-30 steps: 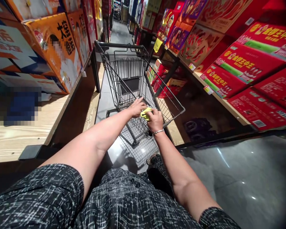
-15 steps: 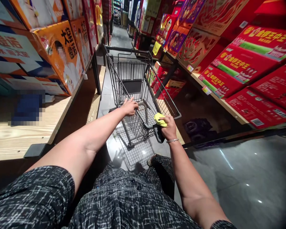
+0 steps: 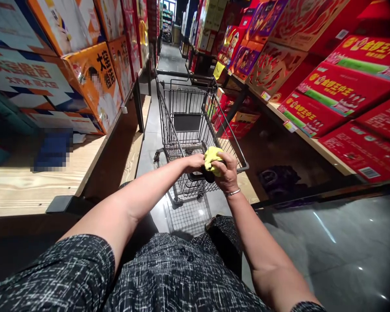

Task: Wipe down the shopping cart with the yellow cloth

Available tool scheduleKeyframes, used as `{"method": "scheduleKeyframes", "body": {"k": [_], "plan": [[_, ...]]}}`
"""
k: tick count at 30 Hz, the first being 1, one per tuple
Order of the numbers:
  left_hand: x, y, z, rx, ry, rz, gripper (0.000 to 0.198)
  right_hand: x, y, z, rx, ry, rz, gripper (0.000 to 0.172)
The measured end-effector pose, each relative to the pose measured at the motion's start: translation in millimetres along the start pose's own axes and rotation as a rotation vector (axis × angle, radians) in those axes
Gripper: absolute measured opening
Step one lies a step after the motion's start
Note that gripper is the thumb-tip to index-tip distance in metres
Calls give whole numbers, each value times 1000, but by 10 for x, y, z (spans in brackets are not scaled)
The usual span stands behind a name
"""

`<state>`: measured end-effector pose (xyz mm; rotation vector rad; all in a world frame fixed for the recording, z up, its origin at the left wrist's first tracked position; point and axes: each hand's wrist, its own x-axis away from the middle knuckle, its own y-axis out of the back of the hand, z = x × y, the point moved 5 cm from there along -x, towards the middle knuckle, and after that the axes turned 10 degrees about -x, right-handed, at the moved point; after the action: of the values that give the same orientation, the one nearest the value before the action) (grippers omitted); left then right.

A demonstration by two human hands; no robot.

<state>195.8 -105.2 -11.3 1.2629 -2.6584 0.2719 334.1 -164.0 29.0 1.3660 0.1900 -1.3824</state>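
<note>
A black wire shopping cart (image 3: 187,122) stands in front of me, its near end close to both hands. My right hand (image 3: 226,173), with a bracelet at its wrist, is curled around a bunched yellow cloth (image 3: 212,158). The cloth lies against the near corner of the cart, by its dark handle. My left hand (image 3: 195,162) is closed at the cloth's left edge, over the cart's near end. Its fingertips are hidden, so whether it grips the cloth or the cart does not show.
Orange and white cartons (image 3: 92,82) are stacked on a wooden shelf (image 3: 68,182) at left. Red boxes (image 3: 338,89) fill the right shelf, with a dark purple bundle (image 3: 276,180) below. A narrow tiled aisle (image 3: 173,56) runs ahead between shelves.
My left hand has moved right from the cart's side rim to the cloth. My right hand and the cloth have shifted slightly left. The whole view has moved a little.
</note>
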Motion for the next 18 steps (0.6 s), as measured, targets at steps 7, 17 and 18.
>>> {"method": "scheduleKeyframes", "body": {"k": [7,17,18], "plan": [[80,13,55,272,123,132,20,99,-173,-15,55,-52,294,45],[179,395,-150,-984,-108,-281,67,270,40,-208,119,-166,162,16],[212,442,-139,-1095,-103,-295,69,333,13,-175,103,-168,166,18]]}}
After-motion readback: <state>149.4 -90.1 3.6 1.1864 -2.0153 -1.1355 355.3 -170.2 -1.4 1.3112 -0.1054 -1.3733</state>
